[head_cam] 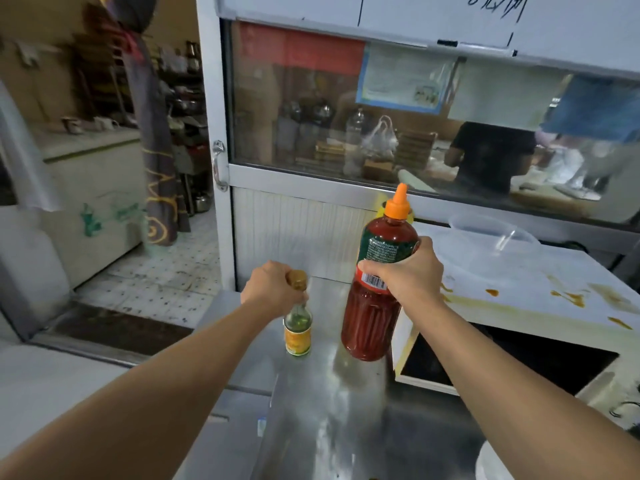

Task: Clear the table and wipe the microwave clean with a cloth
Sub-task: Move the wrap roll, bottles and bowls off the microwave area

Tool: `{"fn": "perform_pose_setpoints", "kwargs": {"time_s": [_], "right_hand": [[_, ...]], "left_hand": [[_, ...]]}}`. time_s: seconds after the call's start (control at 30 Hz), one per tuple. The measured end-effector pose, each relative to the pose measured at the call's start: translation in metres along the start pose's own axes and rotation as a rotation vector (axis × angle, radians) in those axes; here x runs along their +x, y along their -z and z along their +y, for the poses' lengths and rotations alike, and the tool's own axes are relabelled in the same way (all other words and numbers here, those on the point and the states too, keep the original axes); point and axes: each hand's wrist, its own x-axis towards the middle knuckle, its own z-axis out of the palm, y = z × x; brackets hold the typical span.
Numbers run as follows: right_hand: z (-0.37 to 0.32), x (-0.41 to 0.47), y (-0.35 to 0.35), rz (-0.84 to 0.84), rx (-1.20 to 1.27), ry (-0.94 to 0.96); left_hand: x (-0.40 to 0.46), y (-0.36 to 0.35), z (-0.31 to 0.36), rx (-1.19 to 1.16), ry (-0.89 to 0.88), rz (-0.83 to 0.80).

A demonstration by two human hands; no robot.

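Centre frame, we see a tall red plastic sauce bottle with an orange nozzle cap (375, 289), gripped around its middle by the right hand (405, 271). Its long axis leans slightly, nozzle pointing up and right. It looks lifted above the steel table (329, 410); we judge a one-handed grip could slip. Left of it, the left hand (273, 287) closes over the cap of a small yellow-labelled glass bottle (298, 334), upright; it could tip. At right, the stained white microwave (536, 306) carries a clear plastic bowl (491, 244).

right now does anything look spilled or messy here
Yes: the white microwave top carries orange-brown sauce stains, smeared across its right part and front edge. The steel table looks unspilled.
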Motion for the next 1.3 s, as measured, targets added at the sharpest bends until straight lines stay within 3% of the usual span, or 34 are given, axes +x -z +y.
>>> {"fn": "perform_pose_setpoints", "kwargs": {"time_s": [0.5,1.3], "right_hand": [[0.009,0.067,-0.077,-0.004,0.058,-0.022],[0.103,0.194,-0.207,0.031,0.111,-0.087]], "left_hand": [[0.076,0.010,-0.014,0.005,-0.008,0.024],[0.195,-0.068,-0.034,-0.013,0.058,0.084]]}}
